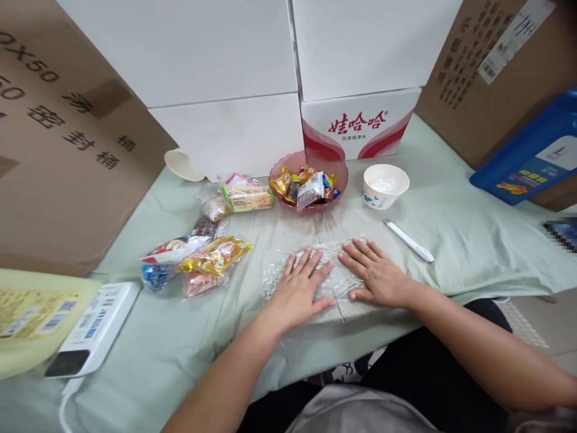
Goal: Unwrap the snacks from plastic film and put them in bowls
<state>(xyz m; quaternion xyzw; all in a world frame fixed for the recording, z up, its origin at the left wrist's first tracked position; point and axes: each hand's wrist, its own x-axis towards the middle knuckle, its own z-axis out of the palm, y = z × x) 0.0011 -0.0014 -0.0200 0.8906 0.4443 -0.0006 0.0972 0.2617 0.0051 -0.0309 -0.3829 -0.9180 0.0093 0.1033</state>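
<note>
A sheet of clear plastic wrap (331, 282), crinkled at its left end, lies across the cloth in front of me. My left hand (302, 288) rests flat on its left part with the fingers spread. On the right part lies my right hand (376, 273), palm down, fingers also apart. Just beyond the right hand is a white utility knife (408, 239). A paper bowl (385, 186) with clear crumpled plastic inside stands farther back. Behind the left hand sits a pink glass bowl (277, 195) full of wrapped snacks (311, 187).
Wrapped snacks (214, 258) lie to the left, with a biscuit packet (247, 197) behind them. A white power bank (97, 328) with a cable and a yellow jug (40, 319) are at the near left. White boxes (225, 135) and cartons (67, 132) wall the back. A blue bottle (527, 156) leans right.
</note>
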